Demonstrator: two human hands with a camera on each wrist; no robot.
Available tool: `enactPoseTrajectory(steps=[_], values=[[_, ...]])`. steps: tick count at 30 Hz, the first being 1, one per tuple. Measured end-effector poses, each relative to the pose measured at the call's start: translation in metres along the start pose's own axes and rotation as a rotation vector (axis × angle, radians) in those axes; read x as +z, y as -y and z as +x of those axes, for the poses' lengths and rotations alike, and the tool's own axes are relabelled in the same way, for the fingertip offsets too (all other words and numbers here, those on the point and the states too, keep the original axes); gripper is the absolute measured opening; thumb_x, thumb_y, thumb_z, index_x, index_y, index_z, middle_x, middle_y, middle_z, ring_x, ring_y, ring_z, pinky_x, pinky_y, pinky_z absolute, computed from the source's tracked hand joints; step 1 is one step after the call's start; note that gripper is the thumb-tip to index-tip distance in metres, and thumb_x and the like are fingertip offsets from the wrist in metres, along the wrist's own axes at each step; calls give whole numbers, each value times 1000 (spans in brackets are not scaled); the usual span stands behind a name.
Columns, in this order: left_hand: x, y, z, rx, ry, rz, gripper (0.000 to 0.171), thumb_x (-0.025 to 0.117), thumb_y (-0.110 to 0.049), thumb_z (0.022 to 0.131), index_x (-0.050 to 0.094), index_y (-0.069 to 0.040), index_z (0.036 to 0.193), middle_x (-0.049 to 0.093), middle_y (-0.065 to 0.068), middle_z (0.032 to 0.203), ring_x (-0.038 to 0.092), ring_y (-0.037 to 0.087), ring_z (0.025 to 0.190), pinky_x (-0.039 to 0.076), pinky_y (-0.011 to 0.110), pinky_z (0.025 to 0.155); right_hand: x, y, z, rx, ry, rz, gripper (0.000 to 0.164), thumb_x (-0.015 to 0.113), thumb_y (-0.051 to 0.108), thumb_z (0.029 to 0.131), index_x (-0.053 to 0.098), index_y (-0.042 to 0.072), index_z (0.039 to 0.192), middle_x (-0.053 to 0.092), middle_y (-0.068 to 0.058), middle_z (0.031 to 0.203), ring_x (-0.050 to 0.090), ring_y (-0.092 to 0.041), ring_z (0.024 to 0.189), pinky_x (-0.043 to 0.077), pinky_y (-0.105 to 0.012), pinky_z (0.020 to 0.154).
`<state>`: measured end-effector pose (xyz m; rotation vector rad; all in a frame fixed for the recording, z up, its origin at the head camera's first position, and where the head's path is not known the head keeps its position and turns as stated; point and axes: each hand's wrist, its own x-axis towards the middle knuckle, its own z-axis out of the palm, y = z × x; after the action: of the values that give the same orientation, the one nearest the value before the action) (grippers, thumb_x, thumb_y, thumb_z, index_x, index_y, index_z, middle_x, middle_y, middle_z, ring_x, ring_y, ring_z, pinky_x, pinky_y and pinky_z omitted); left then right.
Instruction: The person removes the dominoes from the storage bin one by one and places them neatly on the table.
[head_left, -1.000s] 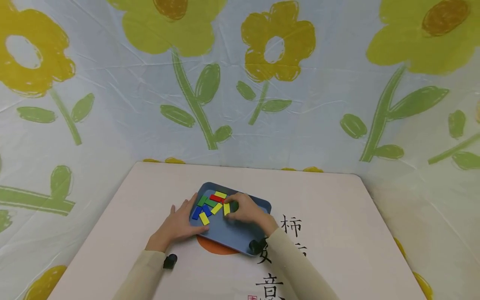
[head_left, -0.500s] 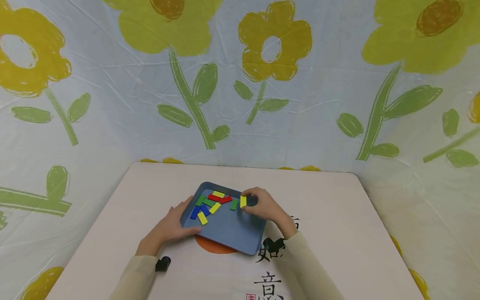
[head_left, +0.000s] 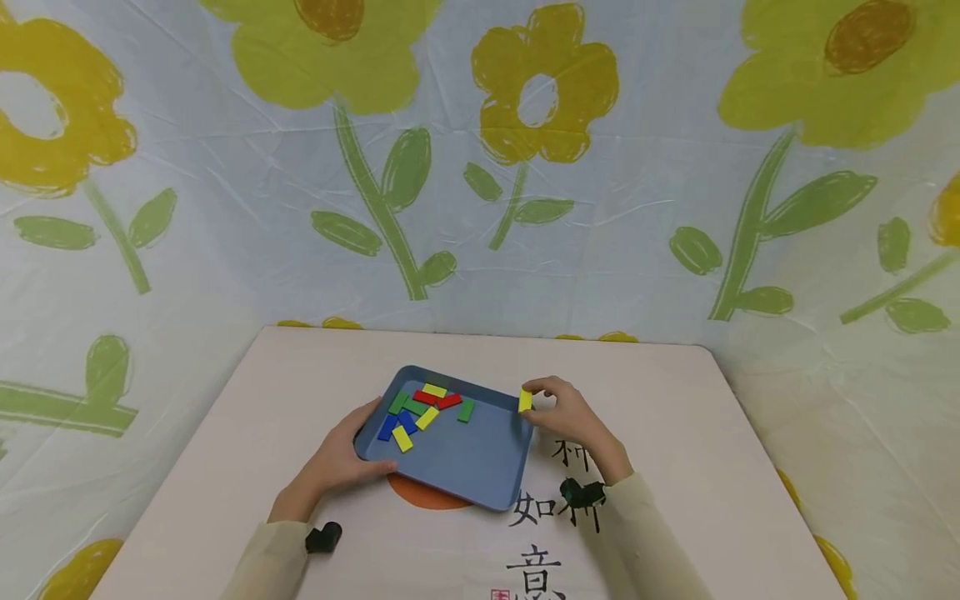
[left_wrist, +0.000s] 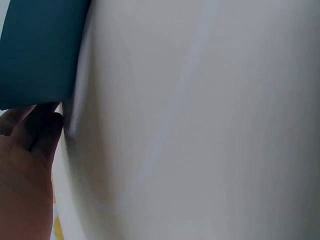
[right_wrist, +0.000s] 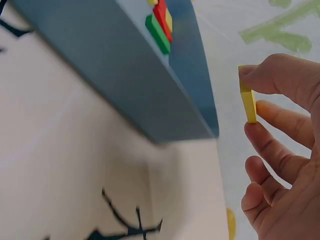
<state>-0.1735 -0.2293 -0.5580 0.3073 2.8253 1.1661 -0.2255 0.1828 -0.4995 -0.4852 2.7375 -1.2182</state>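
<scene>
A blue-grey tray [head_left: 468, 462] stands on the table, turned at an angle. My left hand [head_left: 322, 462] grips its left end, thumb at the near rim and fingers along the left side. In the left wrist view, those fingers [left_wrist: 47, 135] are partly hidden behind the tray [left_wrist: 40, 55]. My right hand [head_left: 573, 421] pinches a yellow block [head_left: 526, 401] between thumb and fingertips, at the tray's far right corner. The right wrist view shows this yellow block [right_wrist: 247, 102] held on edge, apart from the tray wall [right_wrist: 185, 115].
Several flat blocks lie at the tray's left: a red block [head_left: 450, 401], a blue block [head_left: 387, 427] and a yellow block [head_left: 402, 439] among them. A green block [head_left: 466, 410] lies apart. The pale table [head_left: 637, 383] bears black characters [head_left: 534, 507]. A flowered cloth [head_left: 637, 250] hangs behind.
My right hand has carried the yellow block rightward from beside the other blocks to the tray's right edge, uncovering the green block. My left hand has shifted slightly left, its thumb drawing back to the rim.
</scene>
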Motion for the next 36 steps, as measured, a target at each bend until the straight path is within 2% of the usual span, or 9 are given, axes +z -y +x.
enactPoseTrajectory(steps=[12,19,30,36], values=[[5,-3,-1,-48,8,-27,118,87,-60,70,29,-18,164,35,17,165,36,45,149,35,69,115,-15,-35,-16,89,-26,9,47,76,24,91,66,9,135,63,-13,137,56,-39,128,51,-59,101],[4,-3,-1,-107,63,-52,122,86,-60,71,19,-24,166,28,20,168,31,49,151,32,72,115,-23,-56,-22,148,-23,4,47,76,23,92,65,9,136,62,-17,139,55,-41,129,52,-58,99],[5,6,-1,-106,78,-49,118,84,-60,75,15,-30,167,27,19,169,30,49,152,32,72,116,-29,-79,-23,140,-56,-4,46,77,15,89,65,1,132,66,-20,126,63,-35,113,55,-51,94],[5,7,-1,-85,63,-65,113,83,-54,78,18,-30,166,29,19,168,33,49,150,33,72,115,-27,-83,-21,193,-68,-15,49,78,19,90,65,3,134,64,-19,128,63,-34,113,55,-52,94]])
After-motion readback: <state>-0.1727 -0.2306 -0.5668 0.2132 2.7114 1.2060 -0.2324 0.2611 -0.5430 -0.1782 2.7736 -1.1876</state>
